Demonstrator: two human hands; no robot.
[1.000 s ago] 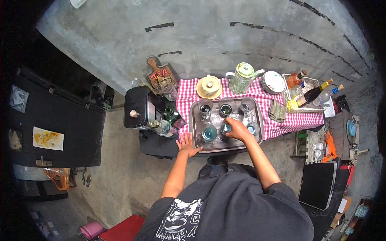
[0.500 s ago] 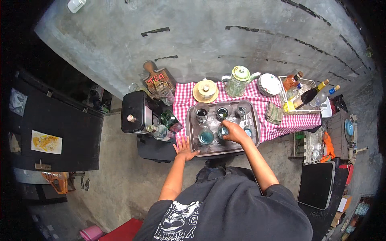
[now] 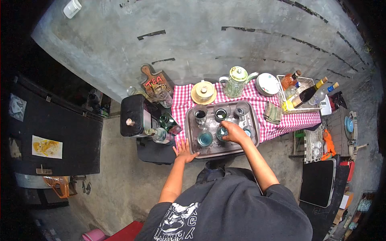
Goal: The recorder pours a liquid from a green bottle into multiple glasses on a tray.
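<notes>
The right hand (image 3: 234, 132) is gripping a blue-tinted tumbler (image 3: 219, 134) from above and its right side, fingers partly closed around it. That tumbler is standing in the front row of the serving tray (image 3: 219, 151), in the middle; whether its base is touching the tray cannot be told. The left hand (image 3: 184, 154) is lying open and flat, fingers spread, holding nothing, its thumb just beside the tray's front left corner; thumb contact with the rim is unclear.

For good handling, the grip should be staying light and even, the tumbler upright, and any lift straight up, since thin glass may be slipping or chipping. The left hand would be serving well as a brace for the tray.

The tray's front rim is running close to the table's front edge, so pulling toward the body is risky. Glasses are crowding the held one: the left front tumbler (image 3: 204, 138), the right front glass (image 3: 249, 130) and the back middle glass (image 3: 221, 112). The checkered tablecloth (image 3: 266, 132) is offering some room right of the tray.
</notes>
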